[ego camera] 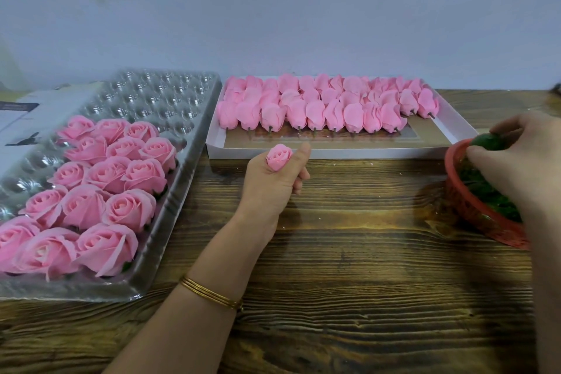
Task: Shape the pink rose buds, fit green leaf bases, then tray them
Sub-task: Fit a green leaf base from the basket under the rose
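Bud and leaf base well apart
Left hand (273,182) fisted round pink bud (277,157), petals up, well left of red basket (473,210); right hand (513,161) at basket rim, pinching green leaf base (488,142).

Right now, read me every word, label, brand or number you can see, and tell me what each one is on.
No text here can be read.
Dark label on the white box at the far left, by the clear plastic tray: pale print, too blurred to read.
Dark mark lower on that box: no letters can be made out.
White cardboard tray, red basket: no print seen.
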Tool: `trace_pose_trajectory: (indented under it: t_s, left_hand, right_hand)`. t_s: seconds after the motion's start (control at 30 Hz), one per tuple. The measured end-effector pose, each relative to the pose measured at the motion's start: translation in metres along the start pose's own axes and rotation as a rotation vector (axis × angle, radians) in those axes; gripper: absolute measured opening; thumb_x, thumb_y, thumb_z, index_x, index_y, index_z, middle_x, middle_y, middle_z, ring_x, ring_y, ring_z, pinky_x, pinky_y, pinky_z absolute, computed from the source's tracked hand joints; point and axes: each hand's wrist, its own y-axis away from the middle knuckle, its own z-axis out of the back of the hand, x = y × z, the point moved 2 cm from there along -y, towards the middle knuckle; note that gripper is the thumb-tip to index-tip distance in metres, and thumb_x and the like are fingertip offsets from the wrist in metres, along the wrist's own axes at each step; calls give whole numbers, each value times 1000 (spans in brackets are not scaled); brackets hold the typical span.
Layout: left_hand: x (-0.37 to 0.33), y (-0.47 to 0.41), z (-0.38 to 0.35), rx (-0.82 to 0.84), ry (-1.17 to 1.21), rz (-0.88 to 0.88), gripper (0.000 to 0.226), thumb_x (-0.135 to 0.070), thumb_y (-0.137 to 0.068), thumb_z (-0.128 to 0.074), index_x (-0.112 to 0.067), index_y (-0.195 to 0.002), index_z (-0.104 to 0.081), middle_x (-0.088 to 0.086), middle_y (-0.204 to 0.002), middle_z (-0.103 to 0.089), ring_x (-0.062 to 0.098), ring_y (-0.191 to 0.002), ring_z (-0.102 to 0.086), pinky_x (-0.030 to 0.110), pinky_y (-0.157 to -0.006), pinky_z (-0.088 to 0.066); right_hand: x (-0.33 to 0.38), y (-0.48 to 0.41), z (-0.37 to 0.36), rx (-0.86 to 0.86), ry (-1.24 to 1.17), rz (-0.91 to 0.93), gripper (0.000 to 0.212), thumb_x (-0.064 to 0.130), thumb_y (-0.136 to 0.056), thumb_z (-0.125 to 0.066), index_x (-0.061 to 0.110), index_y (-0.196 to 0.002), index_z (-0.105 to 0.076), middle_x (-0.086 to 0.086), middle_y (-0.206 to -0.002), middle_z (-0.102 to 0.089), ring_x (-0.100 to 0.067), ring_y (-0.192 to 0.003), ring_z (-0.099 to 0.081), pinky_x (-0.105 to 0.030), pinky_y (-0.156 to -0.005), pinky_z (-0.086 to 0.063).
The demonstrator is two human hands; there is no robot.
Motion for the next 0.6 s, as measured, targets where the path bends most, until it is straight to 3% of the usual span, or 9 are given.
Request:
trace_pose_trajectory:
  t_s: [0.13,0.33,0.43,0.6]
  left_hand:
    - [-1,0,0,-1,8,4,27,-31,-90,-67,-15,-70,-60,-2,-61,-60,7,-54,-49,20,-57,-48]
    - [0,-1,1,-3,-2,21,25,-32,-90,-68,-17,-71,-61,-2,-62,-61,6,-55,-51,23,-60,-49]
    - [0,-2,1,-4,-4,23,25,-32,-89,-68,-17,-71,-61,-2,-62,-61,6,-55,-51,23,-60,-49]
    - [0,-1,1,-2,-1,21,25,-33,-89,-68,-16,-71,-61,-2,-61,-61,6,-55,-51,24,-62,-50]
  right_hand:
    - [-8,-5,-2,-40,-15,35,65,46,-60,-56,41,-122,-40,-4,-102,-69,-35,-100,-63,-58,-84,-55]
    - [-24,-14,-9,-13,-50,38,43,59,-60,-60,53,-102,-51,19,-73,-54,-28,-88,-65,-56,-75,-58]
    - [-25,-13,-6,-25,-82,22,25,54,-62,-58,62,-84,-50,22,-72,-55,-23,-83,-65,-52,-70,-59]
    - [1,0,12,-19,-217,91,28,49,-61,-62,65,-83,-52,24,-77,-58,-16,-87,-65,-50,-80,-58]
